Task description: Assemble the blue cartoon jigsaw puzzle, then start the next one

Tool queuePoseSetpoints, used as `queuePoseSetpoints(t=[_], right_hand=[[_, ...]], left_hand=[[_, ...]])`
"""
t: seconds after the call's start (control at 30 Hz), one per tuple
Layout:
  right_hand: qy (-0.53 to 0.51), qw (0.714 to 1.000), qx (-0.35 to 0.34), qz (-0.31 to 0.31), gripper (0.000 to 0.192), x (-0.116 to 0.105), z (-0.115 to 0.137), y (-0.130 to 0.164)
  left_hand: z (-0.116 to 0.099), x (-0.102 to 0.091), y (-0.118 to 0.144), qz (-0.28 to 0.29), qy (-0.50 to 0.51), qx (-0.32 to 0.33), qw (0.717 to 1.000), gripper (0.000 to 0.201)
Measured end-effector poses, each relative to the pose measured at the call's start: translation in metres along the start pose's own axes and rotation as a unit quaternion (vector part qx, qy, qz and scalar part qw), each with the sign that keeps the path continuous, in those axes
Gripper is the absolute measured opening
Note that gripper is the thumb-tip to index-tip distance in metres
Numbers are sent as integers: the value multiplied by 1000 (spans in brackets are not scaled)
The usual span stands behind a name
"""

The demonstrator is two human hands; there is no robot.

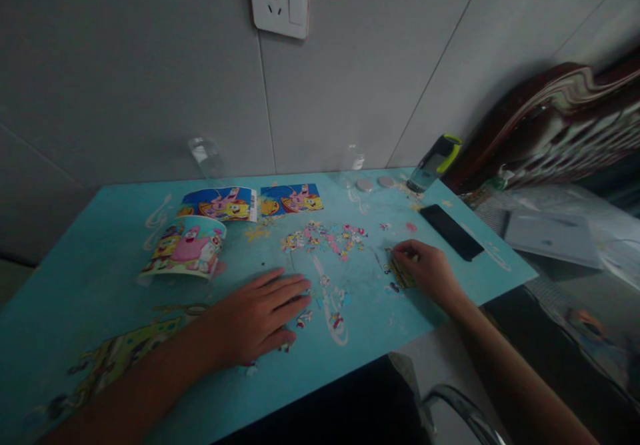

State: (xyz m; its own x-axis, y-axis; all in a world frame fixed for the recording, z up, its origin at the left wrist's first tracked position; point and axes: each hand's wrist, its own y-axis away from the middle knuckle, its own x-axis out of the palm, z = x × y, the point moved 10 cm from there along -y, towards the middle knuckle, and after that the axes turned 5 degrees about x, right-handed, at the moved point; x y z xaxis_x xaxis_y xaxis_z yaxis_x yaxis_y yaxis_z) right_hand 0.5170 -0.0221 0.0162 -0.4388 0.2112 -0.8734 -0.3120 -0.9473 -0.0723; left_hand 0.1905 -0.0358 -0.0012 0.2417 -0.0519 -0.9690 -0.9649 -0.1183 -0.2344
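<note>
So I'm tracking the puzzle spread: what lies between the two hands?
Head view: a few loose puzzle pieces on the blue table, between left hand and right hand.

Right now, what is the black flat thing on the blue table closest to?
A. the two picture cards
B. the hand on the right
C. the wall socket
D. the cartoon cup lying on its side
B: the black flat thing lies just beyond the right hand, while the cup and the picture cards sit far off on the table toward the left.
</note>
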Motion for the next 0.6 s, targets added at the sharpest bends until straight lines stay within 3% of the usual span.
queuePoseSetpoints(t=[0.13, 0.37, 0.47, 0.6], right_hand=[[-89, 990, -56, 98, 24, 21, 42, 23], [-173, 944, -146, 241, 15, 53, 127, 78], [-173, 930, -179, 272, 17, 62, 144, 89], [-153, 943, -190, 227, 22, 57, 138, 84]], left_hand=[[-1, 0, -1, 6, -10, -1, 1000, 50], [-2, -6, -2, -14, 10, -5, 1000, 48], [-2, -8, -3, -21, 20, -9, 1000, 48], [-2, -8, -4, -14, 23, -10, 1000, 49]])
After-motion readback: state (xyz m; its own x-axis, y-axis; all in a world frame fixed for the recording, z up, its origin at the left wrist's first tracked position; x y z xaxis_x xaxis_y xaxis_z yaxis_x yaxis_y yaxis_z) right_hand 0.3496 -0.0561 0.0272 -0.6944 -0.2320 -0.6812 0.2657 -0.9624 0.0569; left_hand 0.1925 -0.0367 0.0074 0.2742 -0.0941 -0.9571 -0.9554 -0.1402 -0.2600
